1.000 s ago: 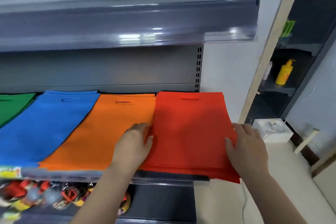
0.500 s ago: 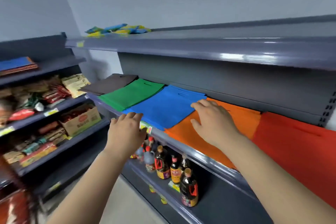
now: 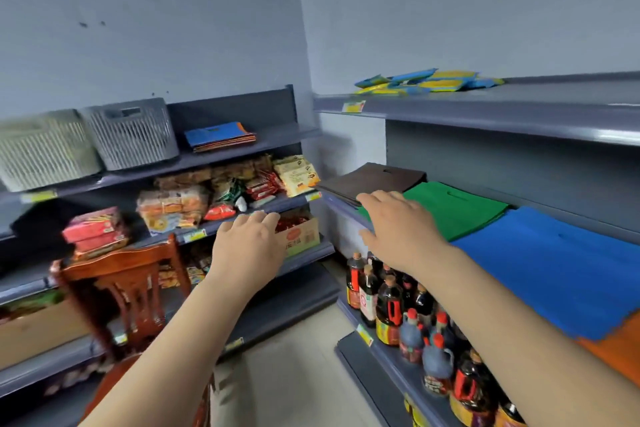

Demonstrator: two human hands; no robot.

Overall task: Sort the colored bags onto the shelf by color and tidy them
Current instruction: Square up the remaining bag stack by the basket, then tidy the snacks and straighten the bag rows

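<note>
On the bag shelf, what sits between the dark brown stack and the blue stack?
The green stack lies between the dark brown stack and the blue stack, in the head view. The right hand overlaps its near corner.

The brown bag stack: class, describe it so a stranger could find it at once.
Find the right-hand shelving unit and its middle shelf of flat bag stacks. The brown bag stack lies at the corner end beside the green stack; it is the only dark, dull one.
</note>
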